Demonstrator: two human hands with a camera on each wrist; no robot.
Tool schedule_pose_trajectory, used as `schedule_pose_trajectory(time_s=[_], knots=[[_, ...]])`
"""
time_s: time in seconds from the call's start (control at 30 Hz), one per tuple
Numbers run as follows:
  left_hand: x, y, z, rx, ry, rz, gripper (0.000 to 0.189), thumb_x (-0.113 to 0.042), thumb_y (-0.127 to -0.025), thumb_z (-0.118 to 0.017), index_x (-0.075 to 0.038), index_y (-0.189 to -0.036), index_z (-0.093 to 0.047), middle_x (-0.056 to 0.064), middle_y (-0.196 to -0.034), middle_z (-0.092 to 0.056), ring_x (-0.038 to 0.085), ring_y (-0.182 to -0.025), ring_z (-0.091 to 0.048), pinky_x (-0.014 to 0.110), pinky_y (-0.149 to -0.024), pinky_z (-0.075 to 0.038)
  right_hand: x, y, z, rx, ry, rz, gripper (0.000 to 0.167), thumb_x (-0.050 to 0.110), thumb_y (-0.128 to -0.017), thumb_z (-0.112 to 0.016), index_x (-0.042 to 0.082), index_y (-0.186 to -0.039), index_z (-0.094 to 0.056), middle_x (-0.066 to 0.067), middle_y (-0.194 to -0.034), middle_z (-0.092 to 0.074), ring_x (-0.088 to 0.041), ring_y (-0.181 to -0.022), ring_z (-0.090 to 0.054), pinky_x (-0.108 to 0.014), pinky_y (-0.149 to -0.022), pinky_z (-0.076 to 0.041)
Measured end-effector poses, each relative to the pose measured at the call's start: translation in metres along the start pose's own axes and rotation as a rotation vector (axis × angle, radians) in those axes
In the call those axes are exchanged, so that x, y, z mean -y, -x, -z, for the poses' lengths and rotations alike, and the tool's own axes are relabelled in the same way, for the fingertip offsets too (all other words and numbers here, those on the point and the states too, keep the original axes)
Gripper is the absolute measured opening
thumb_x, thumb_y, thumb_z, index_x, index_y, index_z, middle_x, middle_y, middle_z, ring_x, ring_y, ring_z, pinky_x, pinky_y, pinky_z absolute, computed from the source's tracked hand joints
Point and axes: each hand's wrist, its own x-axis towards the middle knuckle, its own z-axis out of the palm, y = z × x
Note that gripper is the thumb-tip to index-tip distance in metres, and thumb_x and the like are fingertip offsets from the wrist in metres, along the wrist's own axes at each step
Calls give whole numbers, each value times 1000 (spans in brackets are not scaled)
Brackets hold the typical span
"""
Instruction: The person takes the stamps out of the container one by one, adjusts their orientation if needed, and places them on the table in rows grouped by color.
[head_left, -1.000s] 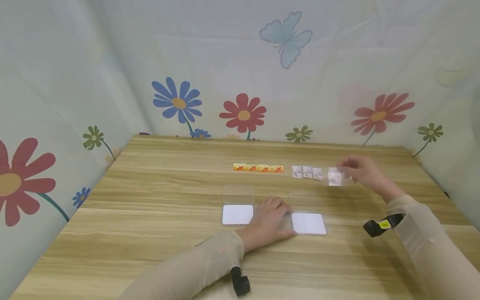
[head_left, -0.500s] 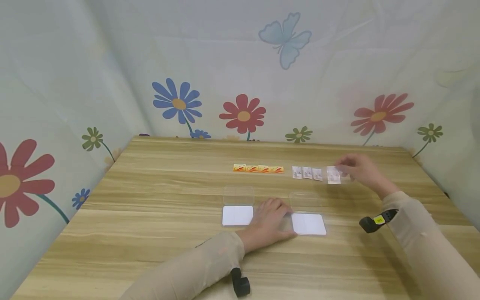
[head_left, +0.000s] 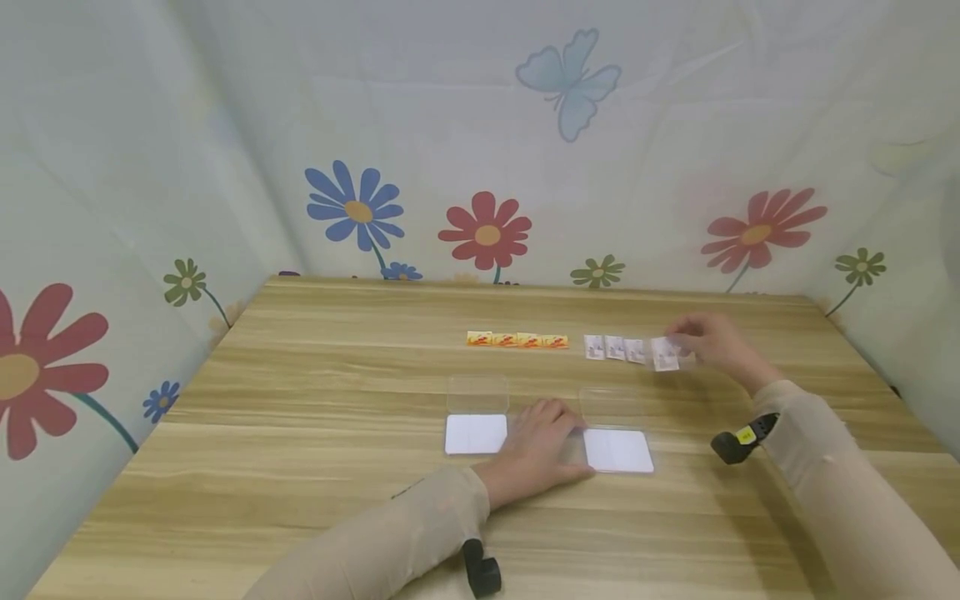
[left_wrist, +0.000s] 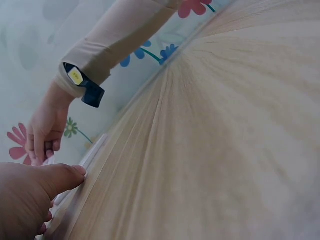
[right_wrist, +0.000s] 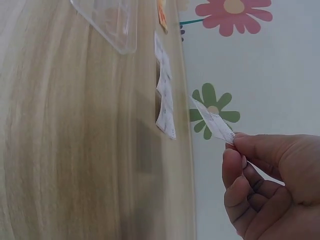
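Observation:
Between thumb and forefinger, my right hand pinches a small white printed packet, raised above the table. In the right wrist view that packet is held by its edge and tilted. Just left of it lie several similar white packets in an overlapping row. My left hand rests on the table between two opened clear plastic cases, its fingers and thumb at the left edge of the right case. The left case is partly behind that hand. Both cases have a white rectangle in the base.
A row of several orange-yellow packets lies left of the white ones, toward the back of the wooden table. Clear lids lie folded back behind the case bases. A flower-printed curtain closes off the back and sides.
My right hand has shifted slightly left with the white packet, nearer the row of white packets, and the packet has tilted a little. My left hand stays in place.

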Motion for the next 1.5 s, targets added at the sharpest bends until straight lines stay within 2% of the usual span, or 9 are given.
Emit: schedule_pose_trajectory(time_s=[0.57, 0.93, 1.03, 1.23, 1.37, 1.5], knots=[[0, 1, 1, 4, 5, 8, 51, -51, -79, -72, -19, -117, -63, -3, -117, -57, 15, -116, -50, 34, -102, -41, -12, -17, -7, 6, 15, -66, 32, 17, -99, -51, -4, -122, -56, -28, -120, -58, -33, -101, -56, -33, -77, -49], [0, 1, 1, 11, -2, 2, 51, -51, -79, -71, -19, -117, -62, -3, -117, -57, 15, -116, -50, 34, -103, -41, -24, -25, -10, -2, 33, -70, 30, 15, -98, -51, -5, -120, -57, -30, -121, -57, -39, -106, -55, -50, -88, -47], [0, 1, 1, 16, -1, 1, 51, -51, -80, -71, -19, -117, -62, -3, -117, -57, 15, -115, -50, 33, -103, -41, -26, -25, -11, 5, 28, -80, 30, 16, -98, -50, -4, -120, -56, -30, -121, -57, -39, -107, -54, -51, -89, -47], [0, 0, 2, 19, -1, 6, 51, -51, -80, -71, -19, -118, -62, -4, -117, -57, 15, -116, -50, 33, -103, -41, -28, -27, -13, -9, 29, -46, 29, 13, -97, -51, -4, -118, -58, -31, -121, -58, -40, -108, -54, -53, -91, -45], [0, 0, 2, 22, -4, 7, 51, -52, -80, -71, -19, -118, -62, -4, -117, -56, 15, -116, -50, 33, -104, -40, -28, -29, -15, -27, 34, -23, 27, 12, -96, -53, -6, -116, -60, -31, -118, -59, -40, -105, -55, -52, -89, -46], [0, 0, 2, 18, -10, 4, 50, -52, -80, -71, -19, -117, -62, -4, -117, -56, 15, -116, -50, 33, -104, -40, -29, -31, -17, -44, 40, -13, 26, 12, -95, -54, -6, -112, -62, -30, -113, -62, -36, -99, -57, -44, -82, -48]])
